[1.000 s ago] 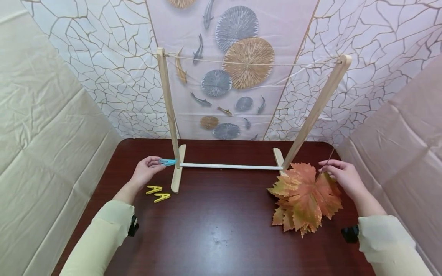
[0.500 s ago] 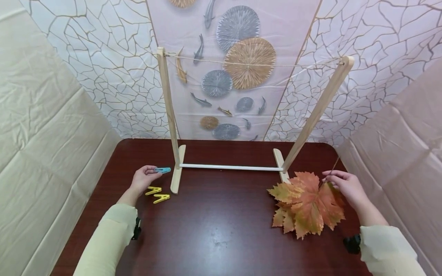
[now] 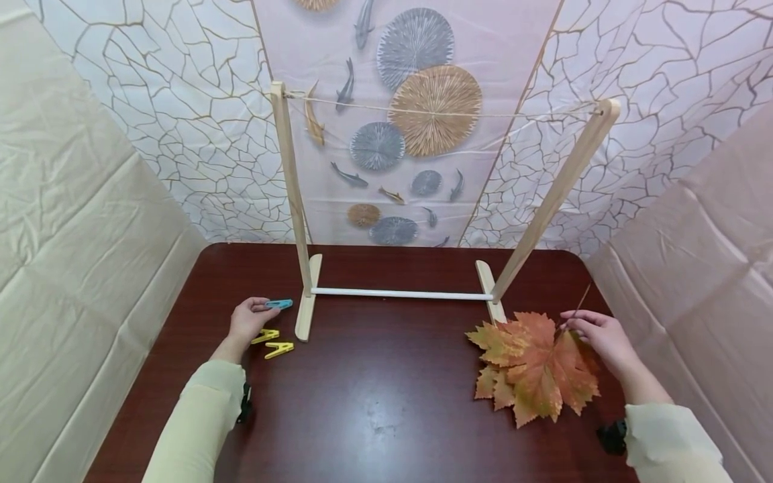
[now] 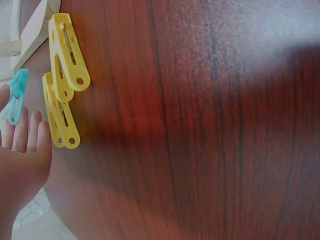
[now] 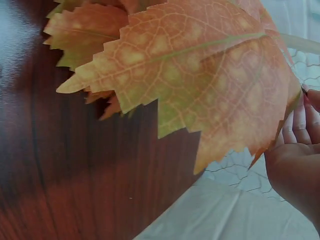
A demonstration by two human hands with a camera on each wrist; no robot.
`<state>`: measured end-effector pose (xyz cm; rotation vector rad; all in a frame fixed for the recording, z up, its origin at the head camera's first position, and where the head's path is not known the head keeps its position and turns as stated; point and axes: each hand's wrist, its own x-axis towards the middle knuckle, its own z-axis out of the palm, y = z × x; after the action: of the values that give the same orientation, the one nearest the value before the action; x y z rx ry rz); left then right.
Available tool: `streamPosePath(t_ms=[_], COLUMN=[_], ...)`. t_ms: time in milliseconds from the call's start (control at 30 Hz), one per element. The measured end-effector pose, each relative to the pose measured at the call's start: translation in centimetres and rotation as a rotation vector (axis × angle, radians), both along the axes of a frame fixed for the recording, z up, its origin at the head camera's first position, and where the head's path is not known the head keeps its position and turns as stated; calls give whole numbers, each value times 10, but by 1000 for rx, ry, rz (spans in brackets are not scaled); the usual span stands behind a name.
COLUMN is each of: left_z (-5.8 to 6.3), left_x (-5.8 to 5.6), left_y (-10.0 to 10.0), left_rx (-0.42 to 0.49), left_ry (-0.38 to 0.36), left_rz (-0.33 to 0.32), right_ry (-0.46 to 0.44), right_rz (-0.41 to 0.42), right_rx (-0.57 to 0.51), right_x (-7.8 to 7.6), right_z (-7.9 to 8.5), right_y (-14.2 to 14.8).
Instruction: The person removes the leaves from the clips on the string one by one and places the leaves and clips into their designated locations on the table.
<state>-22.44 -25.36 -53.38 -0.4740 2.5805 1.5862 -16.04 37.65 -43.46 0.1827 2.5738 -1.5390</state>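
My left hand pinches a light blue clothespin between thumb and fingers, left of the rack's left foot. Just nearer to me, two yellow clothespins lie on the table, one partly behind the hand. In the left wrist view, the blue clothespin is at the left edge beside the yellow ones. At the right, the thumb and fingers of my right hand pinch the thin brown stem of an orange artificial maple leaf. More leaves show beneath it; the right wrist view shows its veined face.
A wooden rack stands at the back, with a left post, a right post, a string between their tops and a white rod low down. Fabric walls enclose the dark red table.
My left hand has drawn the blue clothespin back from the left post, toward me and slightly left. My right hand and the top leaf have come a little nearer to me.
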Motion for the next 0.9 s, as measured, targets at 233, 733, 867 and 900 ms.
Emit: streamPosePath(t_ms=[233, 733, 867, 900], left_z=[-3, 4, 18, 23], left_x=[1, 4, 4, 4], left_y=[3, -10, -14, -15], left_rx=[-53, -33, 47, 61], left_ry=[-24, 53, 60, 65], left_rz=[-15, -29, 11, 17], right_ry=[-50, -117, -37, -20], right_rz=[-21, -171, -172, -168], right_rx=[15, 10, -126, -150], right_x=[1, 0, -8, -10], right_z=[-19, -36, -32, -29], right_y=[6, 31, 39, 39])
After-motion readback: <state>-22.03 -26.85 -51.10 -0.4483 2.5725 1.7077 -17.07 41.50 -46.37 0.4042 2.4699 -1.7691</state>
